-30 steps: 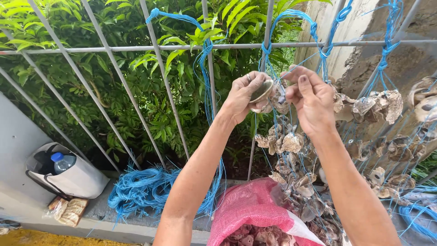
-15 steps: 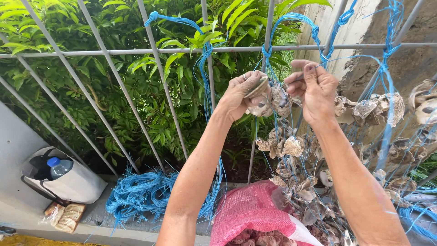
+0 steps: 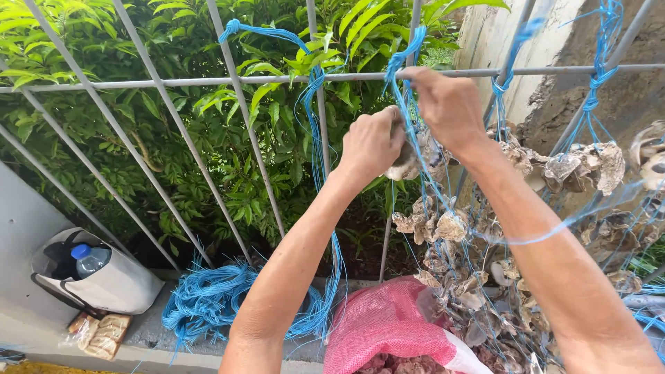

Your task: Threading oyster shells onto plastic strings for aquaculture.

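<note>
My left hand (image 3: 370, 145) is closed around an oyster shell (image 3: 407, 165) at the top of a hanging string of shells (image 3: 443, 228). My right hand (image 3: 447, 104) sits just above and to the right, its fingers pinching the blue cord (image 3: 405, 55) that is looped over the horizontal metal rail (image 3: 208, 81). The cord runs down from the rail between both hands and through the shells below. Part of the held shell is hidden behind my left fingers.
More shell strings (image 3: 582, 166) hang from blue cords at the right by a concrete wall (image 3: 506, 34). A pink mesh sack (image 3: 388, 325) of shells stands below. A pile of blue cord (image 3: 208, 298), a white bag holding a bottle (image 3: 97, 273) and a small packet (image 3: 100, 336) lie on the ledge.
Both hands have shifted left and up toward the rail. My right hand has risen from the shells to the cord just under the rail.
</note>
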